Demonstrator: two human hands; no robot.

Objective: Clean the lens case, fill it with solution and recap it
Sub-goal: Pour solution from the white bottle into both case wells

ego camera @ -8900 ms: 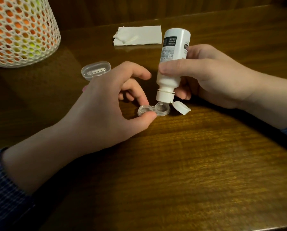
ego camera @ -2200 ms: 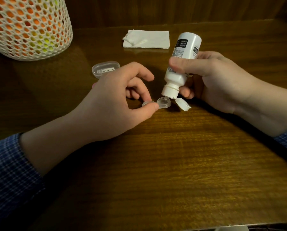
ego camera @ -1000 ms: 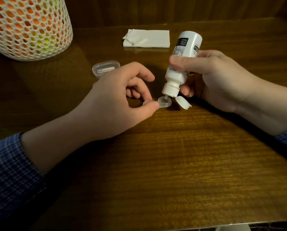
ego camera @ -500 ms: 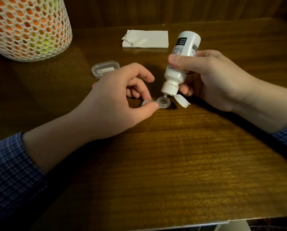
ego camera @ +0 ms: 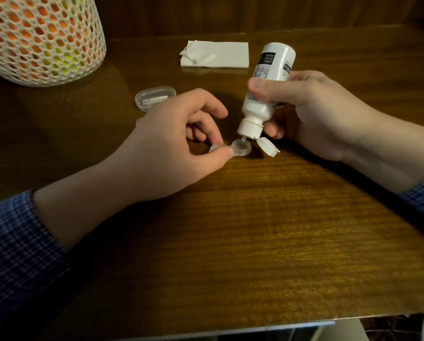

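Lens case (ego camera: 240,151), pinched on the table (ego camera: 255,230) by the left hand (ego camera: 176,146); inverted solution bottle (ego camera: 267,87), gripped by the right hand (ego camera: 311,112), nozzle over its right well.

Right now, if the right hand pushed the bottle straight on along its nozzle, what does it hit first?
The lens case: the solution bottle in the right hand points its nozzle down into the case's right well, just above it, though the gap is hard to judge. The left hand pinches the case.
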